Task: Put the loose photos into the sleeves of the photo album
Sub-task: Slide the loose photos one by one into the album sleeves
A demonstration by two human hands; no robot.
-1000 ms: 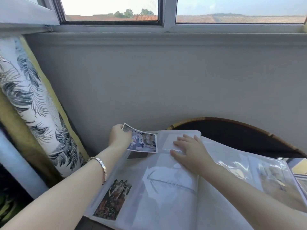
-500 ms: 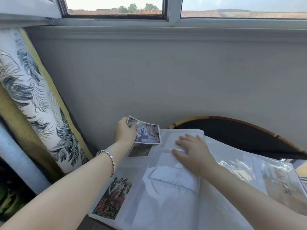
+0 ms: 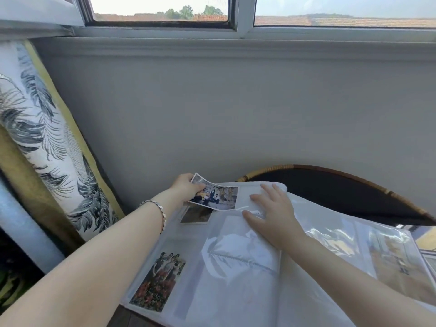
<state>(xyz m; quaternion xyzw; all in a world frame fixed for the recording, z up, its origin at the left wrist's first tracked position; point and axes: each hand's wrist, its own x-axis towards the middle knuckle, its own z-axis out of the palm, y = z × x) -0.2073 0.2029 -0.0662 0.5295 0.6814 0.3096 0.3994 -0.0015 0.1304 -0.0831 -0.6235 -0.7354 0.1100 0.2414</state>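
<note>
**A:** Loose photo, where is it?

**B:** The loose photo [image 3: 213,195] is at the far-left corner of the photo album [image 3: 236,303], lifted off the page. The left hand [image 3: 185,187] has it by the left short edge in a pinch grip, thumb on top, and the print bows a little. Its right edge points at the top sleeve [image 3: 250,193].

**A:** Is it in the sleeve yet?

**B:** The plastic glares there, so I can't tell whether the edge has entered. I judge insertion is just starting.

**A:** And the other grip?

**B:** The right hand [image 3: 273,215] holds nothing. Its fingers are spread flat on the turned leaf, likely pinning the curling page so the sleeve mouth stays put.

**A:** Why hold the photo by the far edge?

**B:** It keeps the leading edge free to slide in, with the push going rightward.

**A:** What else is filed?

**B:** 2 prints sit on the left page: 1 dim print [image 3: 197,214] directly under the held photo, and 1 group shot [image 3: 158,282] nearer the body.

**A:** How much room is there?

**B:** The wall [image 3: 236,114] runs close behind the album's far edge. A leaf-print curtain [image 3: 47,138] hangs well to the left. The album overhangs a dark round surface with a rattan rim [image 3: 354,177]. Sideways travel looks open, but forward travel is tight.
</note>
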